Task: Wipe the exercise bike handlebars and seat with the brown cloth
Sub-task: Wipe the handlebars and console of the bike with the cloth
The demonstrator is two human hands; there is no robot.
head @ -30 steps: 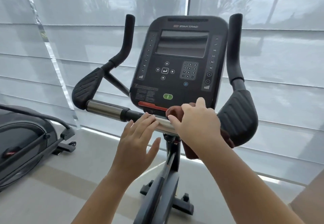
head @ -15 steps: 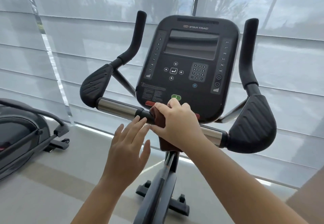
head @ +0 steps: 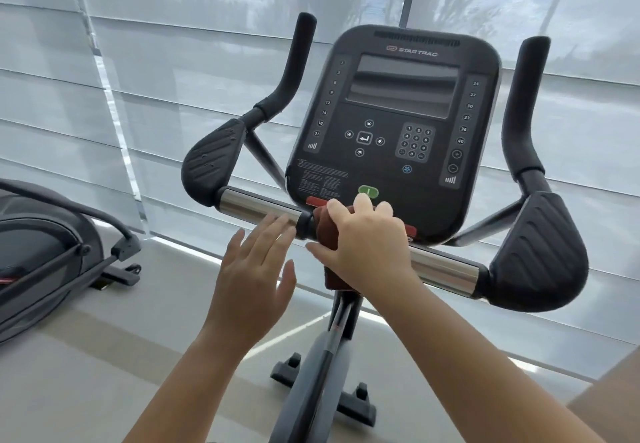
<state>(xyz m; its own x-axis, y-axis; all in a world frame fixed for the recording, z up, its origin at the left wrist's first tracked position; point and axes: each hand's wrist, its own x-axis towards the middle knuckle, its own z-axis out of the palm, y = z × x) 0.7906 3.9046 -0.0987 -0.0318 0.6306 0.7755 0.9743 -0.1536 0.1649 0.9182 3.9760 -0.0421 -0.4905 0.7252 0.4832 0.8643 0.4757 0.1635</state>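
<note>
Pale window blinds (head: 166,103) are hanging across the background, and a grey floor (head: 86,380) is running beneath them. At 12 o'clock the exercise bike's black console (head: 391,151) is facing the person. Just under its lower edge, the right hand (head: 367,245) is closing its grip on the brown cloth (head: 327,226), fingers curling over the top, and is pressing it onto the handlebars (head: 256,206) at the middle of the crossbar. A tail of the cloth is hanging below the bar. At 9 o'clock from it, the left hand (head: 252,269) is keeping its grip open and holding nothing, fingers straight and spread. Its fingertips are overlapping the chrome section, though I cannot tell whether they are touching it. Another exercise machine (head: 41,252) is standing at 9 o'clock by the frame edge.
</note>
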